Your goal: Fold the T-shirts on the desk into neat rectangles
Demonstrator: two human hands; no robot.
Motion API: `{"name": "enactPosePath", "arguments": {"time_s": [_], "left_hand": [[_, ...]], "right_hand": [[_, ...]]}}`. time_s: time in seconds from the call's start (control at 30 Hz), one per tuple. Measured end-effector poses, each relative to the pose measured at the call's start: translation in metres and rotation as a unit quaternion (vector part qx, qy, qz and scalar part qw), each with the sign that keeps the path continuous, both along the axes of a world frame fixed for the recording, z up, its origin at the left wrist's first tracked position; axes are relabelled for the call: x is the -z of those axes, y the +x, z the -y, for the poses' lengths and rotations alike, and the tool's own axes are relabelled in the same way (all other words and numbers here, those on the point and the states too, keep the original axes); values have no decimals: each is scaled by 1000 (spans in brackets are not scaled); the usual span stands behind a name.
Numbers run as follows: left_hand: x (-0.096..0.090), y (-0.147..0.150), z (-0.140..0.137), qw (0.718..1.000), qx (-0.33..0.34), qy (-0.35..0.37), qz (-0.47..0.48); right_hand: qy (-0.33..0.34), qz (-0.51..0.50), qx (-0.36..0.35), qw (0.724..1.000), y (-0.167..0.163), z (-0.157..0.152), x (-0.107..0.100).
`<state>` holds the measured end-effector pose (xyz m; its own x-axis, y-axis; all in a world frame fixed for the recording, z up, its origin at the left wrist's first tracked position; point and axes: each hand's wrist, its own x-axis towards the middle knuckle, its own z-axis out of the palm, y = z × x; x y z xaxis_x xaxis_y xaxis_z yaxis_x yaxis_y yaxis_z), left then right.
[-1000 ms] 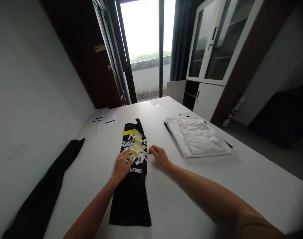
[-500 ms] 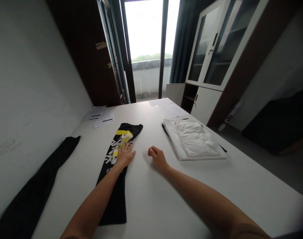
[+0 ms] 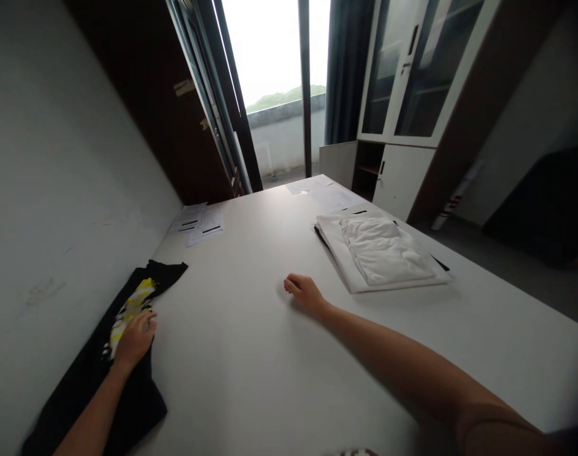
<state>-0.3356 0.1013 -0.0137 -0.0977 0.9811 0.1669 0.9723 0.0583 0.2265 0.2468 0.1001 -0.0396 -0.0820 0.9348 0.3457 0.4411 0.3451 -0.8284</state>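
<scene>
A folded black T-shirt (image 3: 133,405) with a yellow and white print lies at the left of the table, along the wall, and overlaps the other black garment there. My left hand (image 3: 135,337) rests on the print, palm down, its fingers somewhat bent but apart and not visibly gripping the cloth. Near the middle of the white table (image 3: 232,304), my right hand (image 3: 305,292) lies in a loose fist. Nothing shows in it. To its right is a stack of folded white clothes (image 3: 388,253), with dark cloth peeking out underneath.
Printed papers (image 3: 198,223) lie at the far left of the table, and more sheets (image 3: 324,190) at the far end. The wall (image 3: 56,190) borders the left side. A white cabinet (image 3: 405,180) stands beyond the right edge. Something patterned barely shows at the bottom edge.
My left hand has slid the black T-shirt leftward from the middle of the table onto the black garment by the wall. My right hand has stayed in about the same place.
</scene>
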Motion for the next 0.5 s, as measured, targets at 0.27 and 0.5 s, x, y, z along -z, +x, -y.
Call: {"name": "enactPosePath", "arguments": {"time_s": [0.27,0.5], "left_hand": [[11,-12,96,986,37,-103,124],[0,-50,100,992,-90,-79,43]], "right_hand": [[88,229,326,913,110,-60,-54],[-94,402,404,816,198,-73,-29]]}}
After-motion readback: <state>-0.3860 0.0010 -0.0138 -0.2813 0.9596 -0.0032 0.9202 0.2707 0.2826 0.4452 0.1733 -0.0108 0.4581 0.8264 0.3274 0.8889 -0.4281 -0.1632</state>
